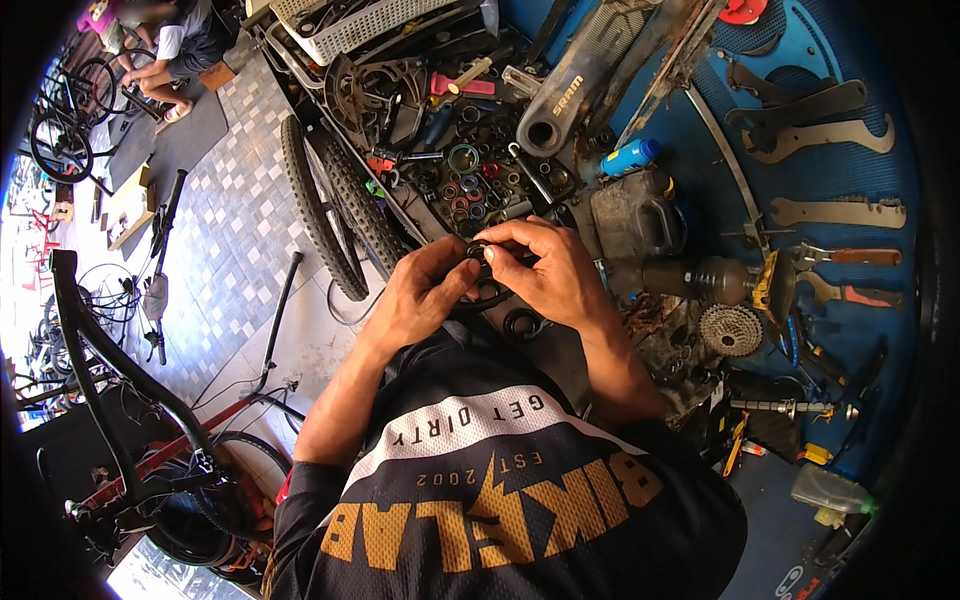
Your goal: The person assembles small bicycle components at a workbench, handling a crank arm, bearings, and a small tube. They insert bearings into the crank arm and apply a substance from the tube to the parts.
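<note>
Both of my hands meet in front of my chest, over the near edge of a cluttered workbench. Between the fingertips is a small dark ring (478, 249), partly hidden by the fingers. My left hand (422, 288) pinches it from the left, thumb and fingers closed. From the other side my right hand (545, 268) grips it with thumb and forefinger. Just beyond lie several loose coloured rings (468, 193) and a greenish ring (464, 158). Below my right hand rests a larger black ring (521, 324).
A grey crank arm (560, 110) and a blue bottle (630, 157) stand beyond my right hand. Wrenches (840, 212) hang on a blue panel at right, near a cassette (731, 330). Bicycle tyres (325, 205) and a black frame (110, 350) are left. Another person (180, 60) sits far left.
</note>
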### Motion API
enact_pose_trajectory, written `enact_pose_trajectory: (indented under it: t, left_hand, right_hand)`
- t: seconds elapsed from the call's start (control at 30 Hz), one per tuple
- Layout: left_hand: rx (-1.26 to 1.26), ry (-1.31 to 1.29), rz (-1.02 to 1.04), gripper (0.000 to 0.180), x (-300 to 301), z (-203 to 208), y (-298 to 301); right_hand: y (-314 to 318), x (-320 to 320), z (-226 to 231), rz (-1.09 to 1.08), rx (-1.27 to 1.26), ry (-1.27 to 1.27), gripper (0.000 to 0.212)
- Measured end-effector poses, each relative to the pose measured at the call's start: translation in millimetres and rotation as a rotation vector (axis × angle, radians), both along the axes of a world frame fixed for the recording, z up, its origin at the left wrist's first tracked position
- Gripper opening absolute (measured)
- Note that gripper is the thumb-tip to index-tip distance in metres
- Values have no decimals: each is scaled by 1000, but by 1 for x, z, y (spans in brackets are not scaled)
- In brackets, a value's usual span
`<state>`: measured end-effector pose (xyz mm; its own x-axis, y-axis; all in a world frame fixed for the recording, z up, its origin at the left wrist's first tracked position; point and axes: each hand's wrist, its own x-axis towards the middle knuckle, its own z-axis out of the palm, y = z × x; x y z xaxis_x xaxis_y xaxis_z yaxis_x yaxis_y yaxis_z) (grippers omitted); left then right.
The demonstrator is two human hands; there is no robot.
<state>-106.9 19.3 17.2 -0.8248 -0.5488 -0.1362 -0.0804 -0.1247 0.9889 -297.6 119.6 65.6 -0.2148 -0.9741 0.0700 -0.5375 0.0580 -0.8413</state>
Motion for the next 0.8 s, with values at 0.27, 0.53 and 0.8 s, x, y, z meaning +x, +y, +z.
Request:
enact_pose_trajectory:
  t: [0.27,0.53,0.8]
  left_hand:
    - [19,-31,-61,24,-4,2,-7]
    - [62,-89,-92,24,-9,-2,-8]
    - [275,79,-184,17,8,3,-12]
  right_hand:
    - [1,7,0,-23,-60,183,18]
    - [0,1,-9,-61,9,36,21]
    - [-3,-22,-15,128,85,-365,26]
